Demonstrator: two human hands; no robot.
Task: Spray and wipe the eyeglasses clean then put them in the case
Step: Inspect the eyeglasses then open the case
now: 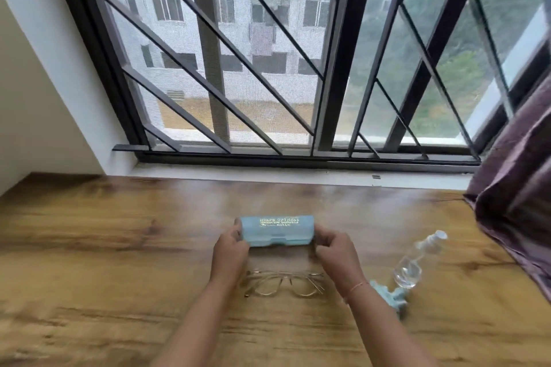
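Fingers first. The left hand (229, 250) curls round the left end of the case (277, 231), and the right hand (334, 250) curls round the right end. We record both as grasping the case, one hand per end. The thumbs appear to sit on the near face, close to the seam, though motion blur keeps us from being sure.

The case is pale blue with gold lettering on top, and its lid is down. Its long axis runs left to right across our view. We cannot tell whether it rests on the table (104, 247) or is held just above it.

- The eyeglasses (283, 284) lie on the table on the near side of the case, between the two forearms. Their frame runs parallel to the case's long axis.
- The spray bottle (417, 262) lies on its side well to the right of the case, cap pointing away from us.
- The cloth (387, 299) lies crumpled to the right of the case and nearer us, beside the right wrist.
- The curtain (518, 187) hangs far right of the case.

Judgement: the coming move is likely opening the lid. The eyeglasses lie roughly midway between the hands, so either hand could reach back for them. Because glasses and case are already parallel, little turning should be needed. Whether the lenses are wiped, we cannot tell.
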